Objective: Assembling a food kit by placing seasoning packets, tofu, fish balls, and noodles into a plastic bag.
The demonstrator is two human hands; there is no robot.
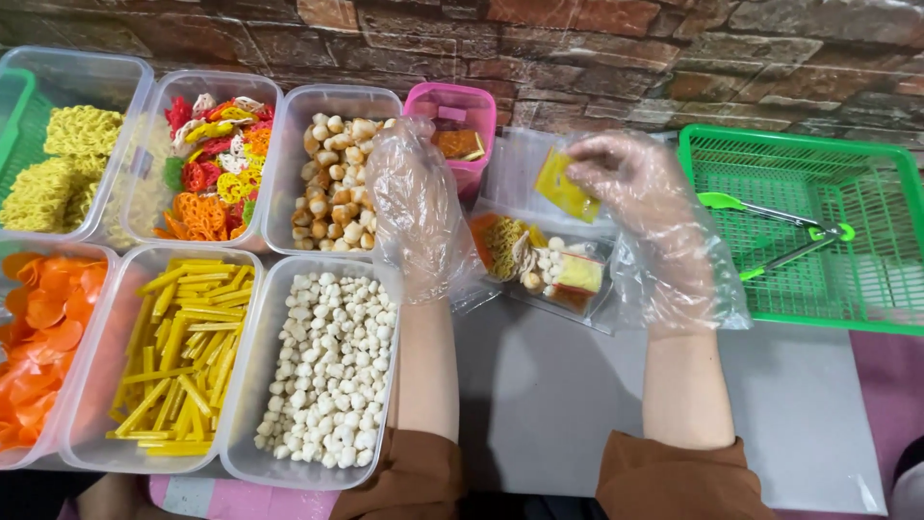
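— Brown sleeves (pixel 674 477) sit lowest; what do the gloved hands do?

— Right hand (pixel 640 207) pinches a small yellow sachet (pixel 563 190) above the clear filled bag (pixel 544 265). Left hand (pixel 414 207), fingers together and flat, hovers by the pink tub (pixel 460 108) and the tub of tan balls (pixel 332 173).

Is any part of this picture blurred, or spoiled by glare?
Head view: lighting is soft and even; small glare on the clear gloves of the left hand and right hand and on the plastic tub rims; all stays sharp, with slight wide-angle bending at the edges.
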